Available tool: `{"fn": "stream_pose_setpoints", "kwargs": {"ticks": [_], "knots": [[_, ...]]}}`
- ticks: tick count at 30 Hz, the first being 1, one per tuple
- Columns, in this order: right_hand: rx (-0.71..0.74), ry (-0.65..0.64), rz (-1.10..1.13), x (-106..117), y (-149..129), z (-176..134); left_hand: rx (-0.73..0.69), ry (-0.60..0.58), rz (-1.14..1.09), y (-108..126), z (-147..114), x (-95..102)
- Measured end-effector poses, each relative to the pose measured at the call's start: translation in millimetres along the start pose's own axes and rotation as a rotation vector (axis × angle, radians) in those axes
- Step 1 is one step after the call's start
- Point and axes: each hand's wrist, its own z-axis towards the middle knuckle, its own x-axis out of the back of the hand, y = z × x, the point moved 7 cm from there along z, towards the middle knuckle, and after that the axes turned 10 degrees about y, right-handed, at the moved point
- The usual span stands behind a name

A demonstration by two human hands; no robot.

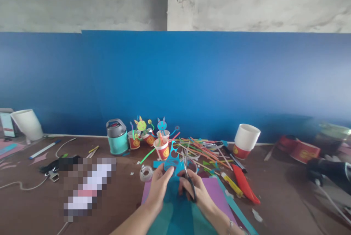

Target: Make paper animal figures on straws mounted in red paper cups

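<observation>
Left grip (159, 183) on blue paper (169, 162), right grip (197, 188) on scissors (188, 177)

Blue partition (192, 81) spans the full width, well beyond both grips. Brown table (285, 198) in front of it, below the grips. Teal sheet (179, 215) directly under both grips; purple sheet (215, 188) shows to either side of it. Straws (204, 150), mixed colours, heaped beyond the right grip and off to its right. Red packet (243, 185) right of the right grip, well apart. Flask (117, 141), teal with grey lid, beyond the left grip and to its left. White cups (248, 135), stacked, far right beyond the right grip.

Left grip: closed on the blue paper, thumb on top. Right grip: fingers around the black handles of the scissors, blades pointing away. Blue paper sits between the grips, cut-out holes at its far end; blades at its right edge, can't tell if they bite.

Small cup (161, 150), red and white, just beyond the left grip. Yellow tube (231, 185) right of the right grip, short of the red packet. Tape roll (146, 173) just left of the left grip.
</observation>
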Motion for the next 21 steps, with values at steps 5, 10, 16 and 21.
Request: {"fn": "stream_pose_setpoints", "kwargs": {"ticks": [5,10,16,21], "knots": [[-0.021,-0.051,-0.073,-9.5,-0.4,-4.3,0.047,0.022,-0.018,-3.4,-3.7,-1.0],[0.012,-0.016,-0.052,-8.7,-5.1,-5.9,0.084,-0.037,0.002,-7.7,-10.5,-8.8],[0.006,-0.034,-0.082,-11.2,-6.5,-6.3,0.115,-0.03,0.004,-12.8,-9.9,-7.3],[0.014,-0.03,-0.116,-12.1,-3.0,-6.1,0.102,0.011,0.006,-11.5,-9.9,-3.7]]}}
